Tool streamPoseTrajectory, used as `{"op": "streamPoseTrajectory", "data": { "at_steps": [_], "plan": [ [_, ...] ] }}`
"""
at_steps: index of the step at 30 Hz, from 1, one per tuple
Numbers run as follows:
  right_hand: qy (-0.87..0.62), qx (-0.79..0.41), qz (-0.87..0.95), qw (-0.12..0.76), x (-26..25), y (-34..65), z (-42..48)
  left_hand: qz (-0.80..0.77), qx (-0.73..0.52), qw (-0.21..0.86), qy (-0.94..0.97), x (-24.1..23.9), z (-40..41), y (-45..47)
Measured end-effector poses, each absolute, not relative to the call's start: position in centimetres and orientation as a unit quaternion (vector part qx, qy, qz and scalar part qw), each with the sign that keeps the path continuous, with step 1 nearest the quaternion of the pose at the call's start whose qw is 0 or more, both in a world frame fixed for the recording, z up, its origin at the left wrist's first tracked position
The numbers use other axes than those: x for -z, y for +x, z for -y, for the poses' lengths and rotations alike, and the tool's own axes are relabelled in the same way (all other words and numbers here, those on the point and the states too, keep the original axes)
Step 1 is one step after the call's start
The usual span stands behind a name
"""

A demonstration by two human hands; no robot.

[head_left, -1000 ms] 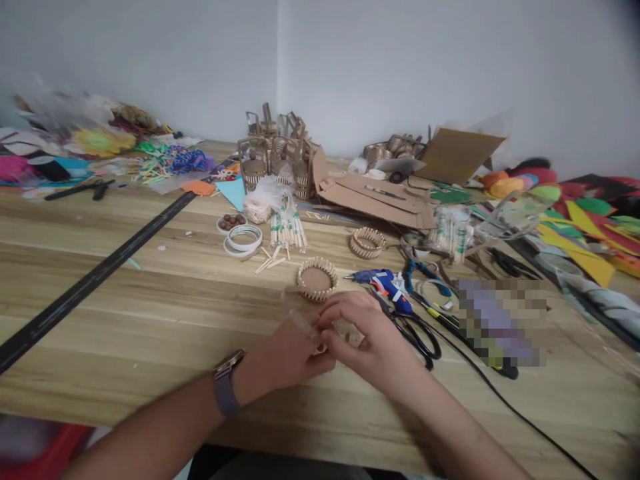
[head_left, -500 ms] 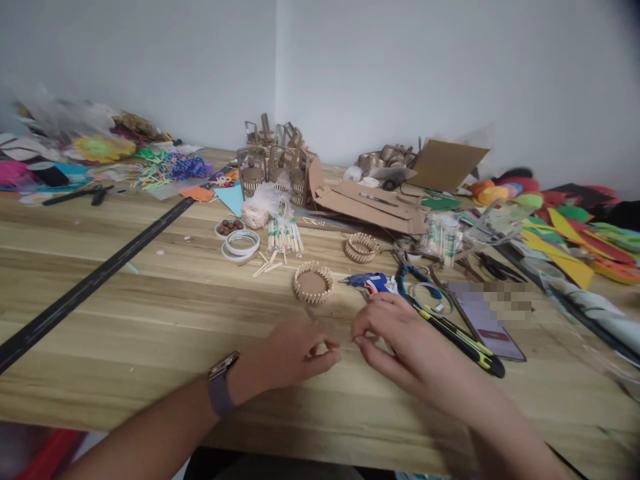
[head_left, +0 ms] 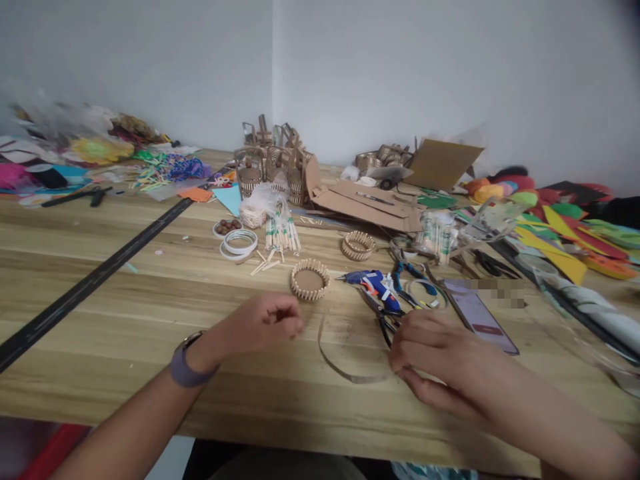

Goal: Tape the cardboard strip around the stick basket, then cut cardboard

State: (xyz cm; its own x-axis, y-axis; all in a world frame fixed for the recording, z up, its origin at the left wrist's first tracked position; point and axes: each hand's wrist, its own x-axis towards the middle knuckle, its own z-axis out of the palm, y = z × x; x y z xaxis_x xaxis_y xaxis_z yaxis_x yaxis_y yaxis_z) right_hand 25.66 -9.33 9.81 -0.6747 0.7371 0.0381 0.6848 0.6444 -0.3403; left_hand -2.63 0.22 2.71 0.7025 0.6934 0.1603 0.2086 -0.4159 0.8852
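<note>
Near edge: right hand (head_left: 425, 357) lowered on the right side, palm down, thumb and fingertips closed to a pinch on one end of a thin brown strip (head_left: 333, 363). Strip bows in a shallow curve between the hands, its other end pointing away toward the near stick ring.

Left hand (head_left: 267, 327) on the left, fingers curled, narrow space between thumb and forefinger; cannot tell whether the tips meet or hold anything. Watch on a purple strap (head_left: 187, 367) at that wrist.

Just beyond the right hand: scissors (head_left: 383, 321), handles partly hidden by it. Phone (head_left: 480, 320) to the right, screen lit; its text too small to read, upper part pixelated.

Next out: near stick ring (head_left: 295, 288), short sticks set upright around a brown base. Blue glue gun (head_left: 373, 283) to its right, nozzle pointing left. Loose sticks (head_left: 265, 263) to the left.

Farther: second stick ring (head_left: 358, 257), right of centre; white tape rolls (head_left: 227, 252) left; beside them packed sticks (head_left: 283, 233), wrappers bearing green print, illegible.

Far: flattened cardboard (head_left: 345, 200), small baskets (head_left: 250, 175) standing to its left, wall (head_left: 400, 67) behind.
</note>
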Motion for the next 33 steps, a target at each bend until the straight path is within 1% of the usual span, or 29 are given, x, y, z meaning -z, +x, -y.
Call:
{"op": "streamPoseTrajectory", "data": {
  "at_steps": [3,7,17,23,27,33],
  "plan": [
    [-0.366,-0.158,0.913,0.080,-9.9,25.4,9.4,-0.311,-0.305,0.422,0.795,-2.3,-1.2,-2.6],
    [-0.348,-0.176,0.916,0.089,-10.1,25.1,9.6,-0.241,-0.293,0.354,0.855,-1.7,-1.6,-1.9],
    [-0.342,-0.190,0.917,0.084,-10.1,25.0,10.3,-0.164,-0.260,0.306,0.901,-0.1,-1.3,-0.7],
    [-0.344,-0.190,0.916,0.081,-10.1,25.2,10.4,-0.169,-0.254,0.315,0.899,-0.1,-1.2,-1.0],
    [-0.360,-0.180,0.910,0.096,-10.2,25.9,10.5,-0.186,-0.262,0.316,0.893,-0.5,-0.7,-1.6],
    [-0.477,-0.149,0.855,0.138,-9.5,28.0,9.9,-0.213,-0.298,0.343,0.865,-0.9,-1.2,-3.1]
  ]
}}
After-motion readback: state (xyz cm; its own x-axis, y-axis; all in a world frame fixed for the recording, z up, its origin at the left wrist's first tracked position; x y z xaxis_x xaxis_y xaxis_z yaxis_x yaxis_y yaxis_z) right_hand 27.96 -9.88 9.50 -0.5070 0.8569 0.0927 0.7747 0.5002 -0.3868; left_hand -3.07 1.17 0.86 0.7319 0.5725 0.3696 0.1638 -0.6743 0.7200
